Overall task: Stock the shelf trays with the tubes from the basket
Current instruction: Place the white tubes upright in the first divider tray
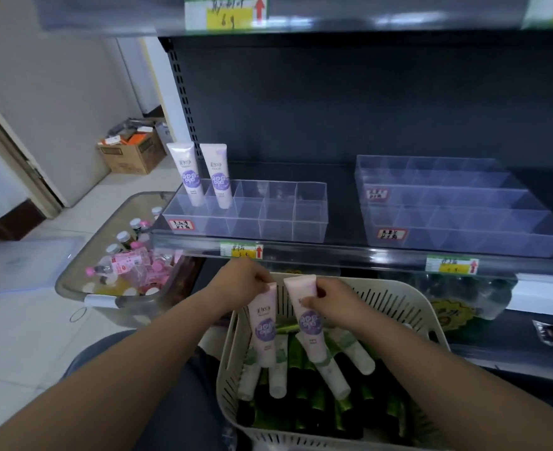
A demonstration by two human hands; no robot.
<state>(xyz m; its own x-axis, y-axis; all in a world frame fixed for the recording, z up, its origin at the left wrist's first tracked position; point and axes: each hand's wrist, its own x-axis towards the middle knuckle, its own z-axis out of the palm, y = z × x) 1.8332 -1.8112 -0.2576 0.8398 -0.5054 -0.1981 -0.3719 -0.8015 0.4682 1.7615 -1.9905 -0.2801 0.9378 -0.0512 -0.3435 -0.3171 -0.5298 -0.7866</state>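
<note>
Basket [426, 320] nearest, holding loose tubes [333, 375], white and green, lying flat. Above it, left hand [242, 278] pinches the crimped end of a lilac tube [263, 327], cap down. Right hand [336, 297] pinches a second lilac tube [309, 323] beside it, the same way. On the shelf beyond, left tray [268, 222]: two standing tubes [184, 170] in its back-left compartments. Right tray [447, 206] well apart.

The basket [395, 304] is cut off below; the tray labels [180, 224] are too blurred to read.
</note>
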